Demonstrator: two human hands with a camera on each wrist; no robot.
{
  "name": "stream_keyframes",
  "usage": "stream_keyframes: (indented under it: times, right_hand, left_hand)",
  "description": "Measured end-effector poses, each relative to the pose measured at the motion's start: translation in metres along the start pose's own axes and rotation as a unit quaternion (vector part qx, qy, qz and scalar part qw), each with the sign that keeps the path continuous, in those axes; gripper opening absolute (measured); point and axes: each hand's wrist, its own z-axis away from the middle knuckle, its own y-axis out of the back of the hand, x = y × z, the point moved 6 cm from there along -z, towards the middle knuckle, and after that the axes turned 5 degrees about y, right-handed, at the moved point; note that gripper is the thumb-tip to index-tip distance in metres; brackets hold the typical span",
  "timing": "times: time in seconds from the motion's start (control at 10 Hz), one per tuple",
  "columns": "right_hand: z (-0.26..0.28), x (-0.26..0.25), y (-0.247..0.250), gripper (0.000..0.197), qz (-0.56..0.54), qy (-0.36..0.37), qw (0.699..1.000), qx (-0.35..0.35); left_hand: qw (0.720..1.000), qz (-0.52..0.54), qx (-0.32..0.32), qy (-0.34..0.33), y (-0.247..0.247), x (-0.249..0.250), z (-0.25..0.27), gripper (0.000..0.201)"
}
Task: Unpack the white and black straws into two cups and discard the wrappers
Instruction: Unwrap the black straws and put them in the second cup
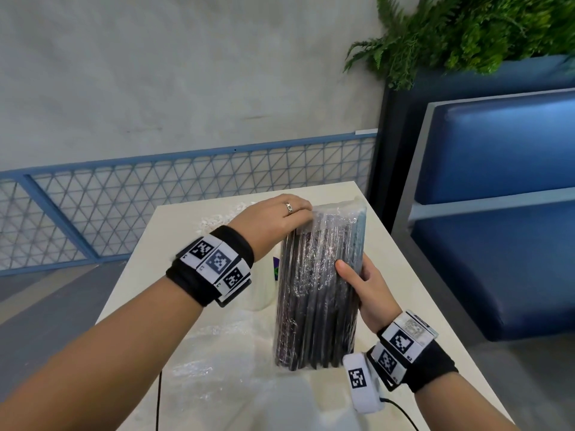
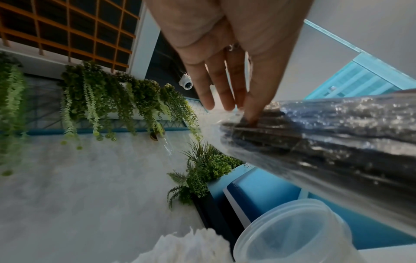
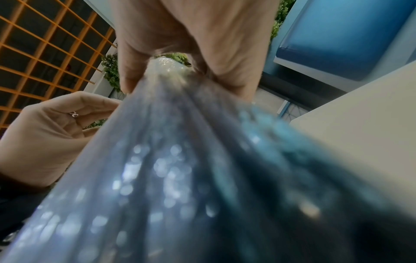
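A pack of black straws [image 1: 317, 293] in a clear wrapper stands upright above the cream table [image 1: 392, 253]. My right hand [image 1: 364, 284] grips the pack's right side, thumb across the front. My left hand [image 1: 280, 219] is at the pack's top left corner, and its fingertips pinch the loose wrapper end [image 2: 225, 117]. The pack [image 3: 202, 160] fills the right wrist view, blurred. An empty clear cup [image 2: 292, 231] stands below the pack. Next to it, white straws [image 2: 191, 247] stick up. In the head view, the white straws' cup [image 1: 263, 290] shows partly behind my left wrist.
A crumpled clear wrapper [image 1: 217, 346] lies on the table's near part. A thin black cable [image 1: 158, 399] runs off the front edge. A blue padded bench [image 1: 497, 213] stands to the right, a plant [image 1: 466, 29] above it, a blue mesh fence [image 1: 155, 197] behind.
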Motion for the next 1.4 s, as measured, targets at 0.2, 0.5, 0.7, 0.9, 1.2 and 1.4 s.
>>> stream_keyframes:
  times: [0.2,0.5,0.7,0.9,1.2,1.4]
  right_hand:
    - [0.002,-0.003,0.001,0.045,0.001,-0.007,1.0,0.001]
    - [0.004,-0.002,0.008,0.052,0.007,-0.006,1.0,0.008]
    - [0.002,0.0,0.007,0.053,0.02,-0.001,1.0,-0.014]
    - [0.004,-0.001,0.002,0.053,0.032,0.001,0.999,-0.037]
    - [0.011,0.001,-0.009,0.05,0.104,0.008,0.99,-0.091]
    - [0.02,-0.003,-0.011,0.068,0.106,0.009,0.985,-0.132]
  left_hand:
    - [0.994,-0.097,0.001,0.047,-0.003,-0.01,-0.005,0.029]
    - [0.994,-0.076,-0.077,0.027,-0.011,0.002,0.003,0.032]
    - [0.996,-0.061,0.003,-0.067,0.003,0.013,0.006,0.03]
    - [0.999,-0.042,0.012,0.001,-0.004,0.002,0.01,0.02]
    - [0.974,0.116,-0.023,0.195,0.02,-0.01,-0.001,0.011]
    - [0.936,0.163,0.03,0.31,0.03,-0.063,0.005,0.003]
